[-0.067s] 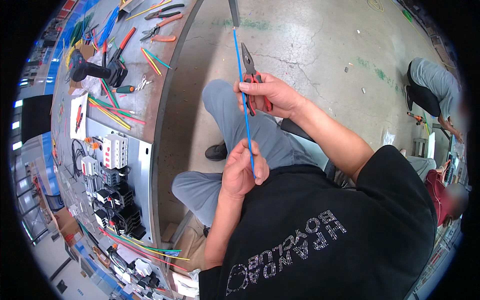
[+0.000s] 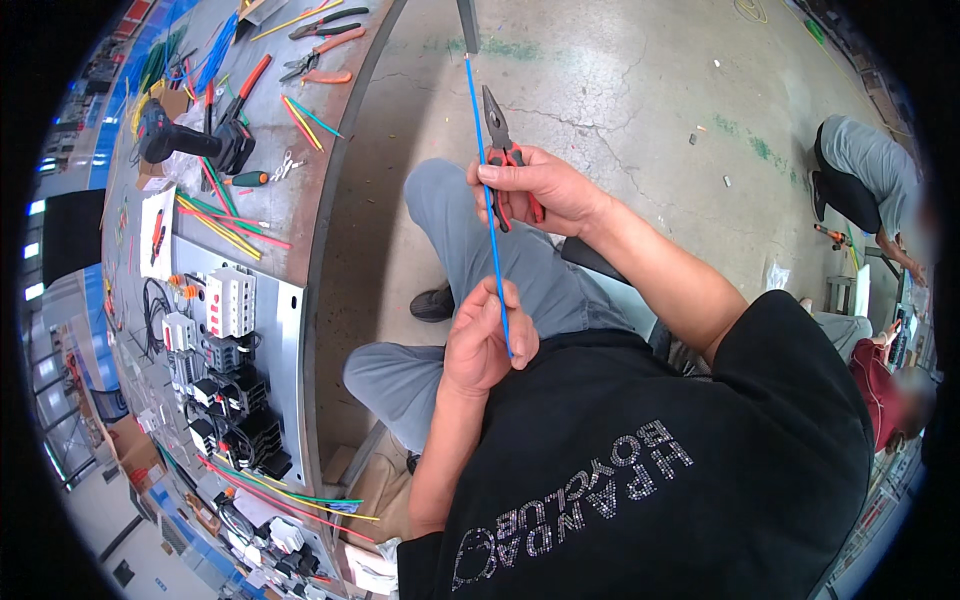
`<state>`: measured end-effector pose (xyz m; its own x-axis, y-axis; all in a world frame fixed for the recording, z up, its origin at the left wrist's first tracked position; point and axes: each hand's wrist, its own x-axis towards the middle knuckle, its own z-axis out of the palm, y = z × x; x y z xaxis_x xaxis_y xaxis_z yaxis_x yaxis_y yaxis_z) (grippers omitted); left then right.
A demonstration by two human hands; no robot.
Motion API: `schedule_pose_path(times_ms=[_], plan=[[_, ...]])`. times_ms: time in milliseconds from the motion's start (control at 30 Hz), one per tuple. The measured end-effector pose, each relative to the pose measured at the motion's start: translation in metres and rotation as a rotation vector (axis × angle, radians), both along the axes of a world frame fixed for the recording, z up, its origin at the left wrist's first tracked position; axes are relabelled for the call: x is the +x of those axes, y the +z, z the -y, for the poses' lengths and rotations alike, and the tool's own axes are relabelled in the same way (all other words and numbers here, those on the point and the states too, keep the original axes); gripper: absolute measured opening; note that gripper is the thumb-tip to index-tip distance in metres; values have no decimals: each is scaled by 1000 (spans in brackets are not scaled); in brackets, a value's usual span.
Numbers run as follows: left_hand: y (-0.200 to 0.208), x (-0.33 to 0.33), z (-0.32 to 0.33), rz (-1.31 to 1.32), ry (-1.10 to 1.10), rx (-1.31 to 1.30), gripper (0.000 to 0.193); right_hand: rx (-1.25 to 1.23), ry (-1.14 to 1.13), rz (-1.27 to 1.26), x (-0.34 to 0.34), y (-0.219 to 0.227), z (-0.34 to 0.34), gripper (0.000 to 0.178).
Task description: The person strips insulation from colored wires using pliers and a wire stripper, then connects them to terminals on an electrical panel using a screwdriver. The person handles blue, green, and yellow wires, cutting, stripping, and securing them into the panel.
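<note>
The blue wire (image 2: 495,250) is located in front of the seated operator, above the grey trousers (image 2: 450,225), and runs lengthwise between the two hands. The left hand (image 2: 482,340) grasps the lower portion of the blue wire between thumb and fingers, near its lower end. The right hand (image 2: 545,190) is closed around the red and black handles of the long-nose pliers (image 2: 498,122); its thumb simultaneously presses on the blue wire. The nose of the long-nose pliers points away from the body, and the blue wire passes beside it, outside the jaws. The upper end of the blue wire extends beyond the nose, over the concrete floor (image 2: 620,90). The workbench (image 2: 290,200) is positioned to the operator's left. It carries a metal mounting plate (image 2: 288,350) fitted with a white breaker block (image 2: 232,300) and black contactors (image 2: 250,435). Farther along the workbench are a black power drill (image 2: 180,142), a screwdriver (image 2: 247,180) with a green handle, an orange-handled tool (image 2: 340,40) and loose coloured strands (image 2: 302,122). A person in a grey shirt (image 2: 868,160) bends forward at the far right, well apart from the operator
</note>
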<state>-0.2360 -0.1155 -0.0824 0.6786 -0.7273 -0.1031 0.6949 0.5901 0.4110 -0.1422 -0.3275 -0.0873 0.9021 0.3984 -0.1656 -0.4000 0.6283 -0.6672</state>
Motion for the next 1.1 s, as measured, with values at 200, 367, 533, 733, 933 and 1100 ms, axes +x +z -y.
schedule_pose_path(times_ms=[200, 367, 533, 733, 933, 1100], plan=[[4, 3, 4, 26, -45, 9, 25, 5, 31, 14, -1, -1, -1, 23], [8, 3, 6, 15, -34, 16, 22, 25, 35, 17, -1, -1, -2, 22], [0, 4, 4, 39, -61, -30, 24, 18, 28, 18, -2, -1, -4, 22], [4, 6, 5, -18, -25, -76, 26, -15, 0, 20, 0, 1, -5, 27], [9, 7, 6, -28, 26, -29, 26, 14, 123, 49, 0, 4, -2, 28], [3, 4, 4, 1, -25, -42, 25, -1, 74, 40, -1, 7, -4, 25]])
